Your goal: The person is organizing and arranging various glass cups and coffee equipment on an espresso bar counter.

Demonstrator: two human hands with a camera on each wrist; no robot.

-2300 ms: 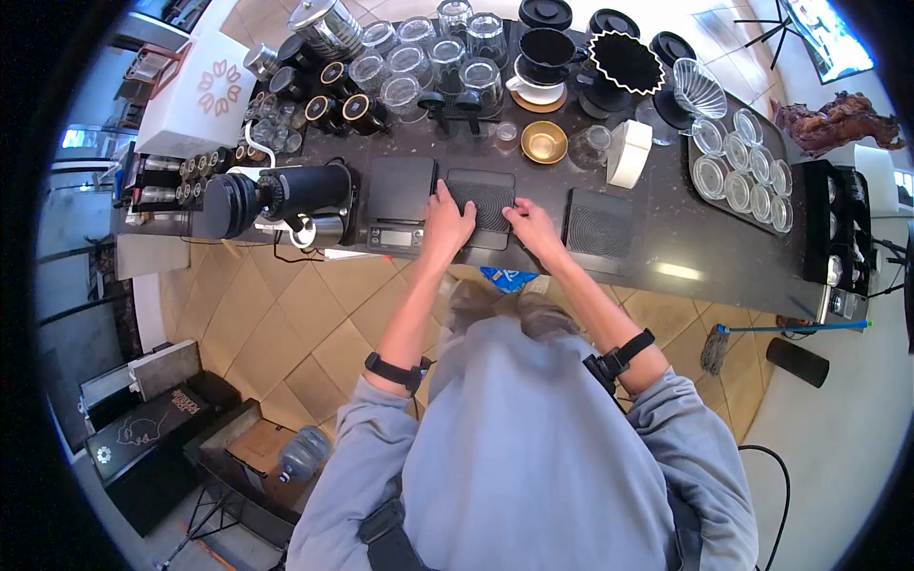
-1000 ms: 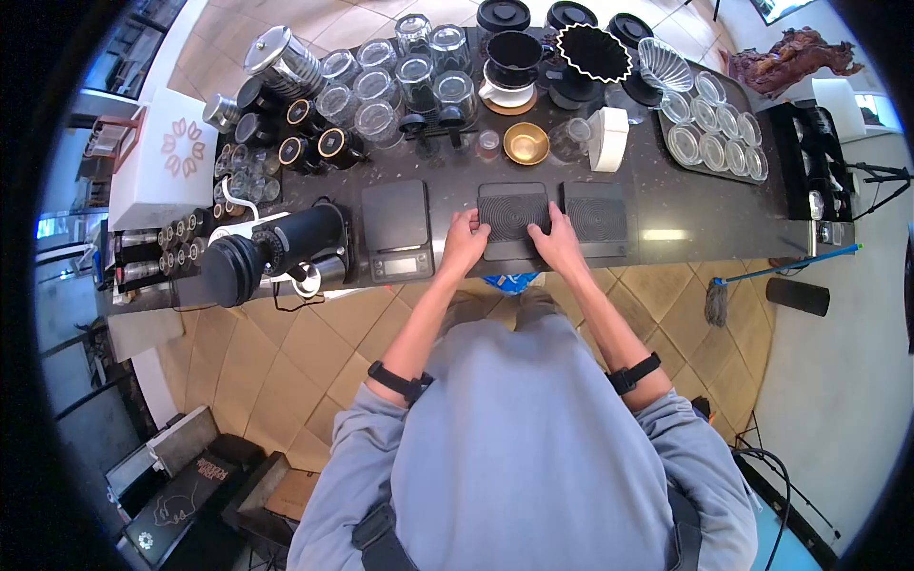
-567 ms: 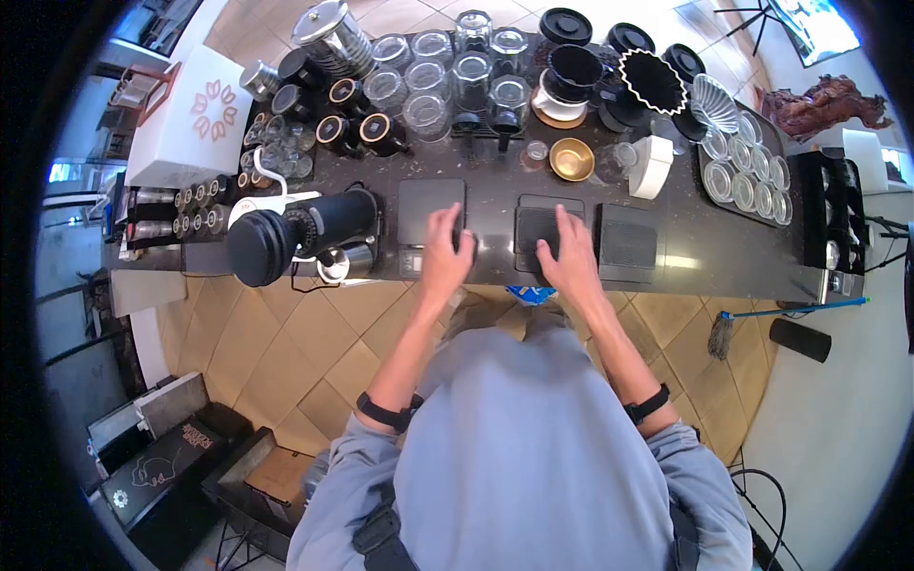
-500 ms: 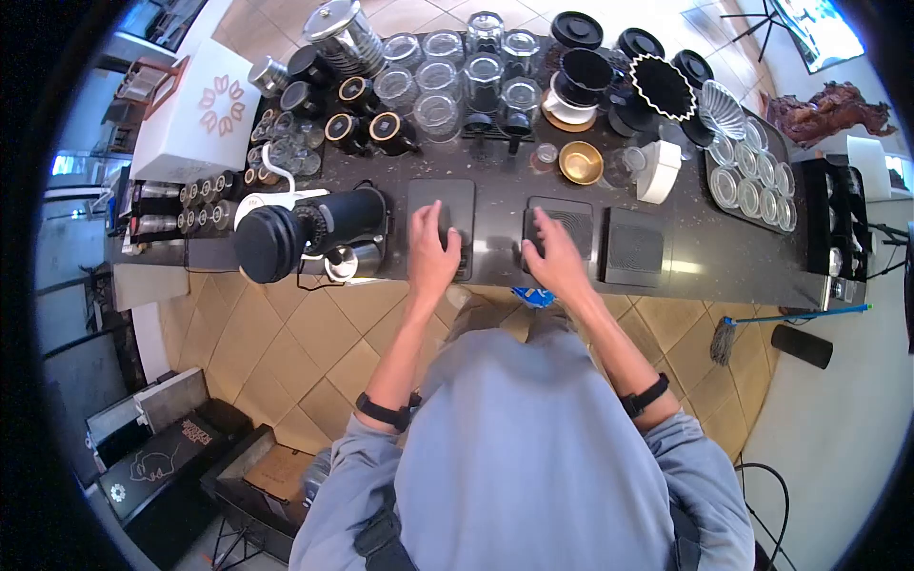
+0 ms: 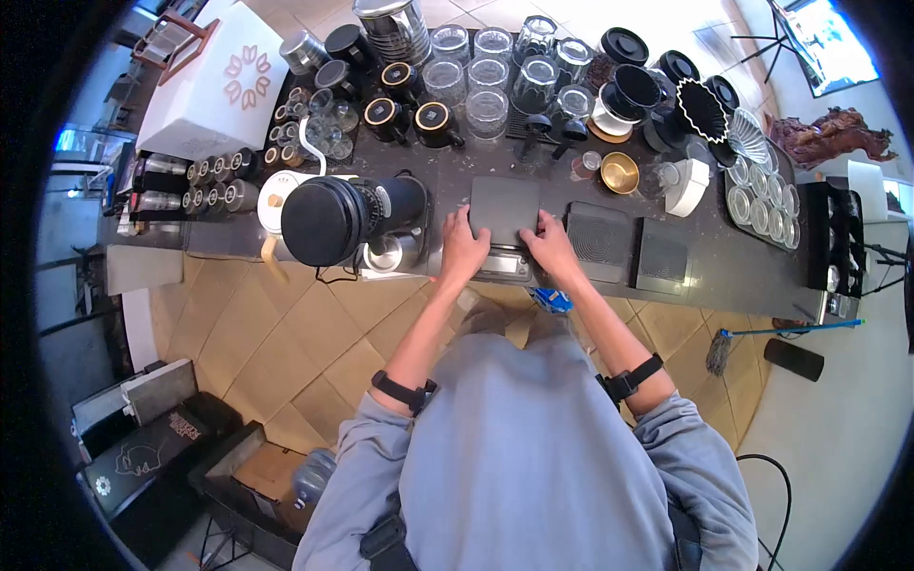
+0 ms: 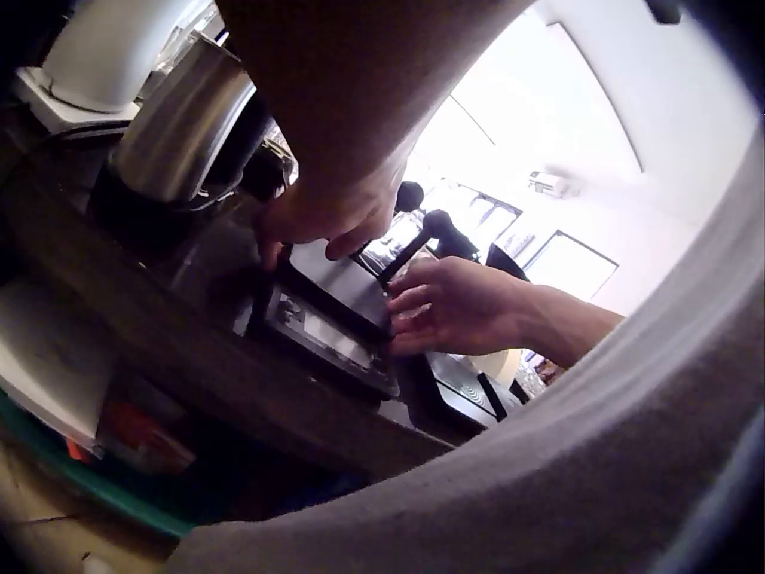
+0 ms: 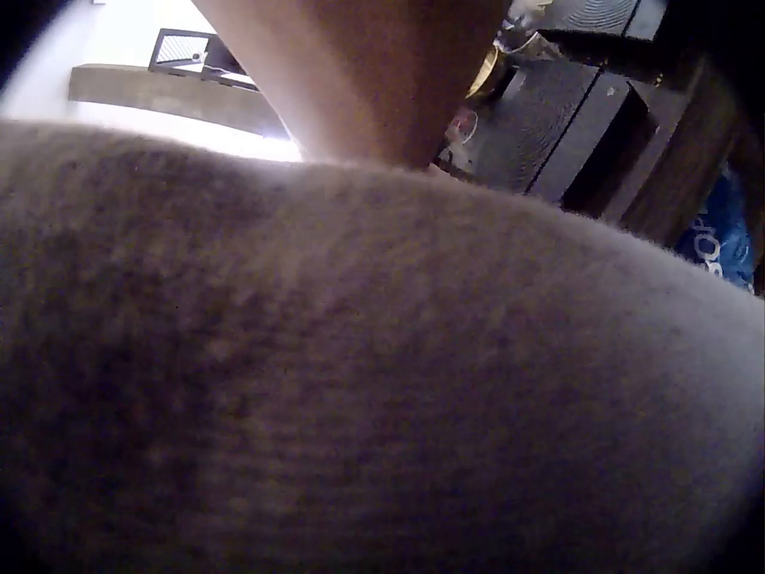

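A black digital scale [image 5: 505, 211] with a small display along its near edge lies on the dark counter, between both hands. My left hand [image 5: 464, 249] grips its left side, thumb toward the top plate, while my right hand [image 5: 550, 249] grips the right side the same way. The left wrist view shows the scale's display panel [image 6: 323, 333] between the two hands. Just right of it lie a flat black ridged-top slab [image 5: 598, 236] and a second slab [image 5: 663, 255] with a similar pattern. The right wrist view is mostly covered by sleeve and forearm.
A black grinder [image 5: 343, 214] stands close on the left, with a steel cup [image 5: 388, 251] beneath. Behind are black mugs [image 5: 386, 119], upturned glasses [image 5: 487, 112], a brass bowl [image 5: 620, 172] and a white holder [image 5: 686, 187]. A tray [image 5: 798, 243] of glass lids stands right.
The hands first held the ridged slab and slid it right, away from the scale toward the other slab. They then let go, moved left and took hold of the digital scale.
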